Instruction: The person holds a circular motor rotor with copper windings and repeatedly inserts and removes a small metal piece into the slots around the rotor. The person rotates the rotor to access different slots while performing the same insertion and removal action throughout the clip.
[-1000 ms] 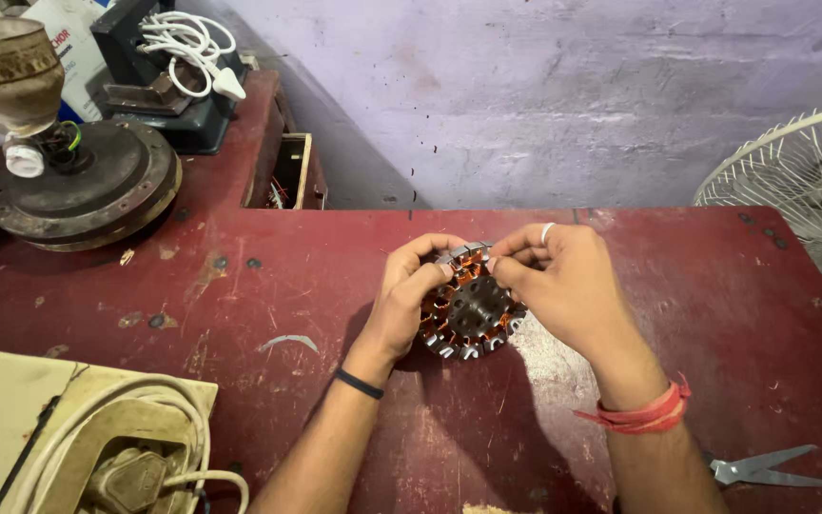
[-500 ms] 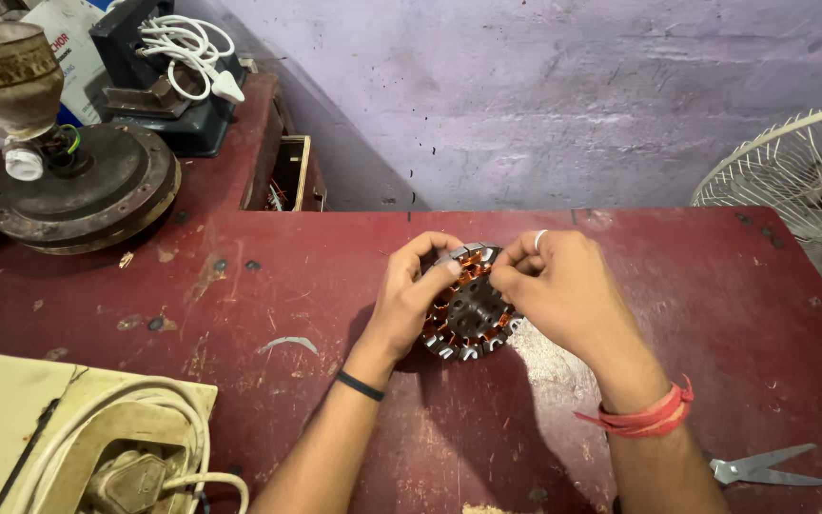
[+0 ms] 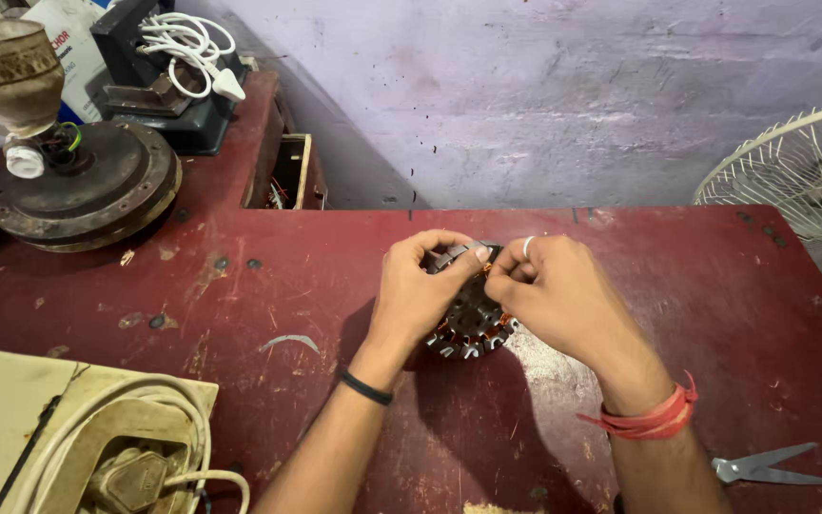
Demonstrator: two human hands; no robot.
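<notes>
moved: both hands drawn closer together over the stator since a second ago.
scissors [image 3: 774, 466]: near right edge, clear of the work.
stator [image 3: 468, 319]: mid worktop [image 3: 240, 286]; likely heavy, stiff, windings fragile; hold by rim.
left hand [image 3: 416, 290]: grip clamped on stator rim.
right hand [image 3: 554, 295]: fingers pinched at its top.
room: open left; fan [image 3: 801, 190] far right.

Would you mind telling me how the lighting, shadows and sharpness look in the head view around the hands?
Head view: soft, even light with no harsh glare; the left hand and right hand cast a dark shadow toward the camera on the red table; the wound stator is sharp but largely hidden by the hands; the fan guard curves at the right edge.
</notes>
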